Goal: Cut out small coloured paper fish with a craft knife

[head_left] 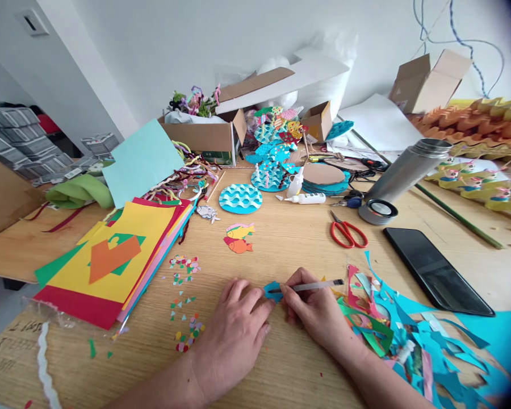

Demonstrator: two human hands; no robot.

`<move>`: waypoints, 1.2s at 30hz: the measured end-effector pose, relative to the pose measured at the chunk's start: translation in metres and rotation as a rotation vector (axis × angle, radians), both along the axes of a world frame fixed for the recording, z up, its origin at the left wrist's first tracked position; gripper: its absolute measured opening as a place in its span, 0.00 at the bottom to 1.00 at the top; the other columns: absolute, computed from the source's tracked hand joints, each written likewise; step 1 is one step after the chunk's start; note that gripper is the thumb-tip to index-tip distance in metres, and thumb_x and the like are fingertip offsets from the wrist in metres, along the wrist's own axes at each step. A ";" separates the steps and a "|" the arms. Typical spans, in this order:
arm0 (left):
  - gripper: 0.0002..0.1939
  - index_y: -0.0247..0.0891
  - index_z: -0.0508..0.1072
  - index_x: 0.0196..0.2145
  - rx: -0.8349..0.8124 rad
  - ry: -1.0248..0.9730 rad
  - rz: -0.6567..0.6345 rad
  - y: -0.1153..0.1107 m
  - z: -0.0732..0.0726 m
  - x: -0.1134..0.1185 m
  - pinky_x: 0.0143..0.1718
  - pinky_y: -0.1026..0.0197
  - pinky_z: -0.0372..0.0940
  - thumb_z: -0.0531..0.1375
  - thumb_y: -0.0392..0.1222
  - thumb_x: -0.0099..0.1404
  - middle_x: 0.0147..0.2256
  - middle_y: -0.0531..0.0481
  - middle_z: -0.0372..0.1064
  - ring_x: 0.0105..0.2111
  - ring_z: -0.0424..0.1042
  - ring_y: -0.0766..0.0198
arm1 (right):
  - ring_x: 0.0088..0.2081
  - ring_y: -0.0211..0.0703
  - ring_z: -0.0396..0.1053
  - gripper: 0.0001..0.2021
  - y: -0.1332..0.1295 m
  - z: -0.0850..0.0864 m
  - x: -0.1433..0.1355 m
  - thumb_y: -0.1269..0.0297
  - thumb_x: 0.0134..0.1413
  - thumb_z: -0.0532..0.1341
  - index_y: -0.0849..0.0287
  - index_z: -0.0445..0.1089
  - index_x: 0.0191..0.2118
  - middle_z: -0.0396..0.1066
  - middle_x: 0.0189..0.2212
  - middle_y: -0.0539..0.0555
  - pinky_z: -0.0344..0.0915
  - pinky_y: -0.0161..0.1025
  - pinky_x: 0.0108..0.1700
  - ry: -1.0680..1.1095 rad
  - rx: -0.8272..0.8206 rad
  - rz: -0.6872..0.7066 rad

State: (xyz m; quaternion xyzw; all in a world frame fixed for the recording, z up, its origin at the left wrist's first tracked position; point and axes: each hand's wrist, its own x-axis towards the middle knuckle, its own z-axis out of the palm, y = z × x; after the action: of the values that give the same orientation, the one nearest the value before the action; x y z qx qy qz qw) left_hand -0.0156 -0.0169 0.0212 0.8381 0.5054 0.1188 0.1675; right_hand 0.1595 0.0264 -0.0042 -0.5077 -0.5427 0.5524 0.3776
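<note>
A small blue paper cutout (271, 291), probably fish-shaped, lies on the wooden table between my hands. My left hand (243, 321) rests palm down with fingers loosely spread, its fingertips at the cutout's left edge. In my right hand (309, 304) is a slim pen (310, 286), its tip over the cutout. Beyond the hands lie colored paper fish, including a yellow fish (239, 230) and an orange fish (241, 246). Rows of tiny paper confetti (189, 332) are to the left of my left hand.
Red-handled scissors (348, 235), a black phone (436, 270) and blue paper scraps (426, 335) lie to the right. Colored paper sheets (111, 255) are stacked at left. Behind are a wavy blue disc (241, 199), a glue bottle (309, 198) and a steel flask (404, 170).
</note>
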 end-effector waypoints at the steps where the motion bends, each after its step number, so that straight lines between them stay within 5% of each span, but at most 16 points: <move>1: 0.18 0.48 0.68 0.54 -0.002 0.002 0.000 0.000 0.000 0.000 0.61 0.45 0.54 0.59 0.35 0.67 0.50 0.52 0.65 0.54 0.57 0.53 | 0.14 0.34 0.61 0.16 0.000 0.000 0.000 0.50 0.54 0.62 0.55 0.59 0.27 0.61 0.14 0.42 0.54 0.30 0.17 -0.001 0.002 0.002; 36: 0.20 0.49 0.68 0.55 0.003 -0.005 -0.005 -0.001 0.000 0.000 0.60 0.45 0.55 0.59 0.35 0.67 0.49 0.51 0.65 0.53 0.58 0.53 | 0.14 0.33 0.60 0.18 -0.001 -0.001 -0.001 0.49 0.52 0.63 0.55 0.59 0.26 0.60 0.16 0.42 0.54 0.30 0.16 0.027 -0.006 0.000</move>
State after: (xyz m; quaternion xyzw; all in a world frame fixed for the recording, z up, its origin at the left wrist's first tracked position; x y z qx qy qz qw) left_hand -0.0161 -0.0179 0.0212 0.8392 0.5029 0.1213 0.1678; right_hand 0.1589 0.0254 -0.0055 -0.5013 -0.5359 0.5608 0.3835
